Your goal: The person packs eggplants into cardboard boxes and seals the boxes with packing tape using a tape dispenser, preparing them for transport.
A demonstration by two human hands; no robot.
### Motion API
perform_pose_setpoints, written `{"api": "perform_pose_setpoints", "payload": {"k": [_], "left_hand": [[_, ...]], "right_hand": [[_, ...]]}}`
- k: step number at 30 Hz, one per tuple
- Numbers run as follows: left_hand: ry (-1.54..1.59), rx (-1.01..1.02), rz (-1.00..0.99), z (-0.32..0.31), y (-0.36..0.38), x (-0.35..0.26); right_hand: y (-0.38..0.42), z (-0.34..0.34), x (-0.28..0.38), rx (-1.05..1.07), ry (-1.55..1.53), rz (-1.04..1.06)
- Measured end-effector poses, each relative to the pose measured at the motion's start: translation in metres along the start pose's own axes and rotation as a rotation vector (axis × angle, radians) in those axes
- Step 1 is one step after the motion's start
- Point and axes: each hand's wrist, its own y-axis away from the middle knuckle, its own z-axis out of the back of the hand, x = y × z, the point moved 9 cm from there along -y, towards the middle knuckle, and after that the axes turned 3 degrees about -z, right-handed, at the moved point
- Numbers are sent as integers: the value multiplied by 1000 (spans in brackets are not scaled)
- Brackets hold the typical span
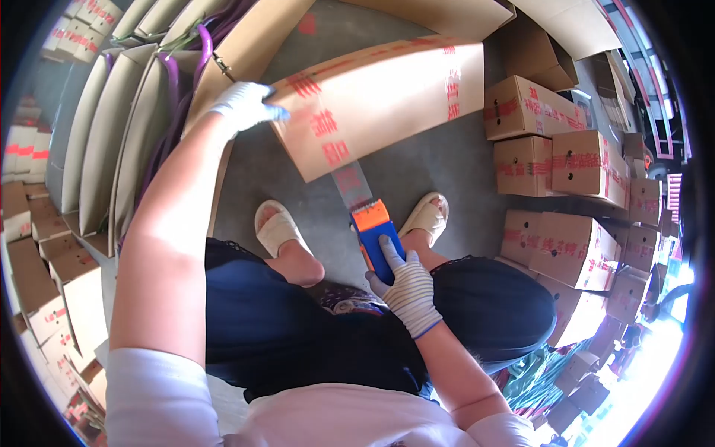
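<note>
A cardboard box (395, 104) with red printing is tilted in front of me, above the floor between my feet. My left hand (246, 106), in a pale glove, grips its left end, with thumb and fingers at the edge. In my right hand (410, 290), wearing a striped glove, is a blue and orange tape dispenser (380, 242). A strip of clear tape (351, 185) with red marks stretches from the dispenser's orange end up to the box's lower edge.
Flattened cardboard sheets (134, 141) with purple straps stand at the left. Taped boxes (532, 108) are stacked along the right side, and more boxes (71, 290) fill the far left. My sandalled feet (281, 227) rest on the grey floor (328, 223).
</note>
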Motion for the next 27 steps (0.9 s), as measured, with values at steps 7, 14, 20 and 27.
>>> {"api": "perform_pose_setpoints", "payload": {"k": [7, 14, 20, 27], "left_hand": [[120, -183, 59, 19, -36, 27], [186, -295, -6, 8, -59, 39], [-88, -437, -149, 8, 1, -27], [-384, -175, -255, -79, 72, -102]], "right_hand": [[-127, -67, 8, 200, 48, -97], [-245, -48, 63, 304, -30, -140], [-247, -79, -6, 463, -455, -154], [-176, 92, -150, 533, -1170, -207]]}}
